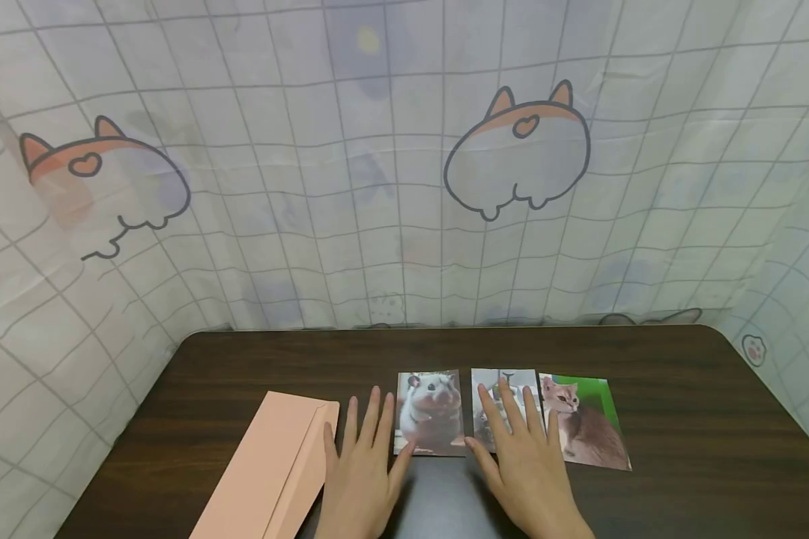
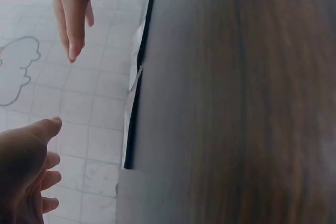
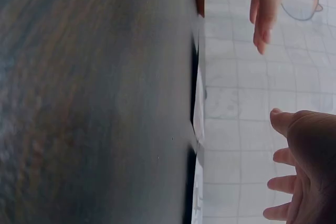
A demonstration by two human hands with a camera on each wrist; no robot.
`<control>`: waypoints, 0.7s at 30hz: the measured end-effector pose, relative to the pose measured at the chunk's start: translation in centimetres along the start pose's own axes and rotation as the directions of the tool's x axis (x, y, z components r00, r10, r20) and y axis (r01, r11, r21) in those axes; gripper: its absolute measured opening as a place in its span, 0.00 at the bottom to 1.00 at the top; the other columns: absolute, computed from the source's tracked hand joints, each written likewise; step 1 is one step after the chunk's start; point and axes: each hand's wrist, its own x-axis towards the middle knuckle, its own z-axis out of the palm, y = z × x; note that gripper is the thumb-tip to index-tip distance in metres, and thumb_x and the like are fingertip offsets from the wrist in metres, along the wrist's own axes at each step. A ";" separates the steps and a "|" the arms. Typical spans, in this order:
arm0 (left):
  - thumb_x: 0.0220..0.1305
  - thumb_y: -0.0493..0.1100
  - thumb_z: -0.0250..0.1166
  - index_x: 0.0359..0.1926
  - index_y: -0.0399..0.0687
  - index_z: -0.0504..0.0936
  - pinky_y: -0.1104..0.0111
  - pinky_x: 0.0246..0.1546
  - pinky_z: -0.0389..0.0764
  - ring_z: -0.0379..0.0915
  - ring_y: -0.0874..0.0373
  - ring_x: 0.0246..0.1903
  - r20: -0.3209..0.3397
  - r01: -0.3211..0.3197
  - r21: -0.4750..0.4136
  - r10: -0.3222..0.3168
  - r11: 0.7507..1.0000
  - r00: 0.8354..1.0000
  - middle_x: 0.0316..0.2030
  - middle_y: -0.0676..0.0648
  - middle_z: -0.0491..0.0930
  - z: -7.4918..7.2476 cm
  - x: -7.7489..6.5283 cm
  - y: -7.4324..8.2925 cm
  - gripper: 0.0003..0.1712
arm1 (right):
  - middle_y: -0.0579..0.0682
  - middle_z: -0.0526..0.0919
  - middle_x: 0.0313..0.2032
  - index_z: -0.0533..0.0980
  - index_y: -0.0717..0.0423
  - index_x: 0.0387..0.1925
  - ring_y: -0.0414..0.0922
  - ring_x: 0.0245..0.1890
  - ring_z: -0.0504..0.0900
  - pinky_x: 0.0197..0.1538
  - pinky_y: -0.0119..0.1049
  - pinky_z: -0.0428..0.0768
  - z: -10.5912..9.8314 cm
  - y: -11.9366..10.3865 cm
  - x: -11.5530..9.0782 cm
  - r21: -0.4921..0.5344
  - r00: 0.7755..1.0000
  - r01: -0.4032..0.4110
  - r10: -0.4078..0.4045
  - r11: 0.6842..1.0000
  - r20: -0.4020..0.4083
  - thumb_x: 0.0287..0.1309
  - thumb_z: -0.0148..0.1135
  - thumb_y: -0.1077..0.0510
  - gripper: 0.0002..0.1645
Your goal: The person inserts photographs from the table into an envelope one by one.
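Both hands hover palm down over the dark wooden table, fingers spread and holding nothing. My left hand (image 1: 364, 475) is between a peach-coloured box (image 1: 266, 464) and a picture card of a white hamster (image 1: 431, 412). My right hand (image 1: 522, 457) overlaps a pale picture card (image 1: 483, 376) in the head view, hiding much of its print. To its right lies a card of a brown cat on green (image 1: 589, 427). In the left wrist view, the left thumb and fingers (image 2: 50, 179) show above the tabletop, as do the right fingers (image 3: 283, 184) in the right wrist view.
The wooden table (image 1: 701, 419) has its far edge close to a white gridded curtain (image 1: 297, 180) printed with corgi rumps. The curtain also hangs along both sides. The box takes up the table's left front part.
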 end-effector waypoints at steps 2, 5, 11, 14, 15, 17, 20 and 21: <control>0.78 0.64 0.55 0.81 0.49 0.63 0.28 0.70 0.54 0.53 0.36 0.79 -0.006 -0.004 0.006 0.004 1.000 1.000 0.81 0.44 0.59 0.0 -0.1 -0.2 0.41 | 0.62 0.66 0.77 0.66 0.50 0.79 0.70 0.76 0.63 0.68 0.78 0.61 0.0 0.0 0.0 0.007 1.000 0.010 -0.010 1.000 -0.004 0.71 0.65 0.41 0.42; 0.78 0.64 0.55 0.81 0.47 0.64 0.29 0.70 0.55 0.54 0.36 0.79 -0.009 -0.019 0.019 0.019 1.000 1.000 0.81 0.44 0.60 0.0 -0.3 -0.7 0.41 | 0.62 0.66 0.77 0.65 0.50 0.80 0.69 0.76 0.63 0.69 0.76 0.61 0.0 0.0 0.2 0.019 1.000 0.023 -0.023 1.000 -0.002 0.72 0.64 0.41 0.42; 0.78 0.61 0.57 0.81 0.45 0.63 0.28 0.71 0.53 0.53 0.34 0.79 0.007 -0.035 0.000 0.035 0.999 0.999 0.81 0.42 0.59 -0.3 -0.5 -1.5 0.41 | 0.63 0.65 0.78 0.64 0.50 0.80 0.68 0.77 0.62 0.69 0.76 0.61 0.0 -0.1 0.4 0.046 0.999 0.034 -0.035 0.998 0.026 0.73 0.63 0.41 0.42; 0.78 0.60 0.57 0.81 0.44 0.63 0.28 0.70 0.54 0.53 0.33 0.79 0.013 -0.049 -0.003 0.049 0.999 0.999 0.81 0.41 0.59 -0.6 -0.5 -1.9 0.41 | 0.62 0.65 0.78 0.64 0.50 0.80 0.68 0.77 0.62 0.70 0.76 0.60 0.0 -0.1 0.5 0.058 0.998 0.048 -0.049 0.997 0.031 0.74 0.62 0.42 0.41; 0.78 0.60 0.57 0.81 0.44 0.63 0.28 0.70 0.55 0.54 0.33 0.79 0.016 -0.054 -0.004 0.054 0.999 0.998 0.81 0.41 0.59 -0.6 -0.6 -2.0 0.40 | 0.62 0.65 0.78 0.65 0.51 0.80 0.68 0.77 0.63 0.70 0.76 0.61 0.0 -0.1 0.5 0.061 0.998 0.055 -0.057 0.997 0.029 0.74 0.62 0.42 0.41; 0.78 0.60 0.57 0.81 0.44 0.63 0.28 0.70 0.56 0.54 0.33 0.78 0.020 -0.063 -0.005 0.063 0.998 0.998 0.81 0.41 0.60 -0.8 -0.7 -2.2 0.40 | 0.62 0.66 0.77 0.65 0.51 0.80 0.68 0.77 0.63 0.70 0.75 0.61 0.0 -0.2 0.6 0.066 0.997 0.069 -0.071 0.995 0.025 0.74 0.62 0.42 0.40; 0.78 0.59 0.56 0.81 0.43 0.64 0.29 0.70 0.57 0.55 0.33 0.78 0.026 -0.074 -0.004 0.074 0.997 0.997 0.80 0.40 0.60 -0.9 -0.7 -2.6 0.40 | 0.61 0.66 0.77 0.66 0.51 0.79 0.67 0.76 0.64 0.71 0.73 0.61 0.1 -0.2 0.8 0.069 0.996 0.086 -0.088 0.994 0.027 0.74 0.62 0.43 0.39; 0.78 0.59 0.56 0.81 0.43 0.63 0.29 0.70 0.57 0.55 0.33 0.78 0.028 -0.076 -0.003 0.076 0.997 0.997 0.80 0.40 0.60 -1.0 -0.8 -2.8 0.40 | 0.60 0.67 0.77 0.66 0.51 0.79 0.67 0.77 0.64 0.71 0.73 0.61 0.2 -0.2 0.8 0.071 0.995 0.090 -0.092 0.993 0.028 0.74 0.62 0.43 0.39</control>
